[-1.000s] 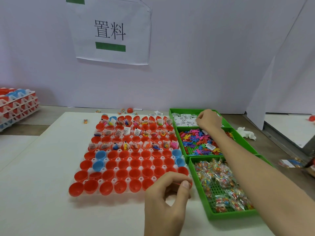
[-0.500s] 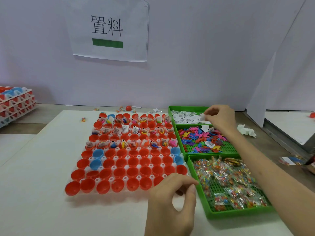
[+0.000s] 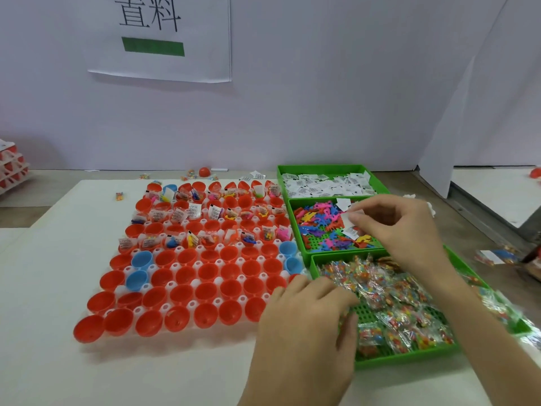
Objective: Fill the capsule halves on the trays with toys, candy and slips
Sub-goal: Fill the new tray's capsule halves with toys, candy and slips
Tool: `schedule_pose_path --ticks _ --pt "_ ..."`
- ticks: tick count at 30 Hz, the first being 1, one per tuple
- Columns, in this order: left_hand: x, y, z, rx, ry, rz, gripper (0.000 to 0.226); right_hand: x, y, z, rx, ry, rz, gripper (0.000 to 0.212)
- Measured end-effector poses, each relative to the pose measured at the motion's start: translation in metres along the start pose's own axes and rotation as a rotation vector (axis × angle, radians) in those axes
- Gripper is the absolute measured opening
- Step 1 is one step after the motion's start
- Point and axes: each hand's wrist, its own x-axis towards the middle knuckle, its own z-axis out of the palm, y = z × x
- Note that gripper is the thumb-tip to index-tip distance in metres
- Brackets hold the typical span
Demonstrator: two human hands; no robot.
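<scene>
While the right hand hangs over the middle green tray of plastic toys, its grip is closed on a white slip, pinched between thumb and fingertips. The left hand lies on the near-left corner of the candy tray, fingers bent over the candy packets; can't tell if that grip holds anything. The slip tray is nearest the counter's far edge. Capsule halves sit in the white tray mid-counter, just left of the green trays: far rows hold toys and slips, near rows are open cups.
</scene>
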Motion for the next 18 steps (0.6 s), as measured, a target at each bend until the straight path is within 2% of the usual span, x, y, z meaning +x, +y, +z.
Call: schedule_pose_path --ticks 3,5,8,12,15,18 --pt "0.029 0.012 0.012 0.148 -0.098 -0.043 0.025 0.003 0.003 -0.004 0.015 0.078 -0.031 0.006" --pt "0.047 0.011 0.022 0.257 -0.236 -0.12 0.034 0.004 0.005 -0.005 0.033 0.113 -0.022 0.008" --pt "0.062 0.006 0.036 0.366 -0.335 -0.145 0.033 0.006 0.008 -0.006 0.025 0.143 -0.01 0.01" --pt "0.059 -0.005 0.042 0.254 -0.195 -0.127 0.017 0.007 0.01 -0.006 -0.015 0.15 -0.022 0.011" --pt "0.056 -0.015 0.04 -0.008 -0.071 -0.172 0.013 0.008 0.01 -0.008 0.009 0.127 0.001 0.01" --pt "0.057 -0.021 0.033 -0.288 0.038 -0.308 0.012 0.008 0.008 -0.011 0.158 0.039 0.077 0.008"
